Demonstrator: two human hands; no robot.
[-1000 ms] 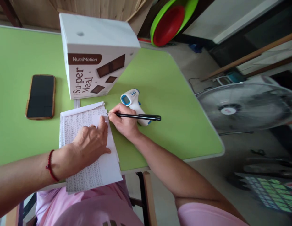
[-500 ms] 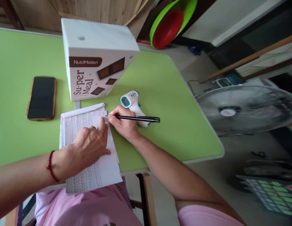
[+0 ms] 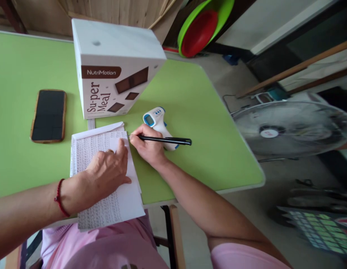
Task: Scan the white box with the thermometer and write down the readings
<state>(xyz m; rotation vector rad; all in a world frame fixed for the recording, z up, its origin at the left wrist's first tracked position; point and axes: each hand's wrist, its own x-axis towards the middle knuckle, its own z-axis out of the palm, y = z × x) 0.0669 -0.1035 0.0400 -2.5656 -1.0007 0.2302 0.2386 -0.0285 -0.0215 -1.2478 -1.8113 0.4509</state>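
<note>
A notepad (image 3: 128,201) covered in rows of handwriting lies on the green table, its near edge overhanging toward my lap. My left hand (image 3: 108,168) rests on the page with its fingers spread, the index finger pointing to the upper right part of the sheet. Pinched in my right hand (image 3: 147,145) is a black pen (image 3: 173,140), its tip at the page's right edge near the top. Just beyond that hand lies a white and blue infrared thermometer (image 3: 156,117), its handle partly hidden behind the hand and pen.
A white NutriMotion box (image 3: 117,82) stands behind the notepad. To the left lies a phone (image 3: 48,116) in a brown case. The green table (image 3: 212,149) ends at a rounded corner on the right. Beyond it are a fan (image 3: 291,129) and green and red basins (image 3: 200,33).
My right hand and the pen have shifted very slightly to the right. My left hand keeps its place on the page.
</note>
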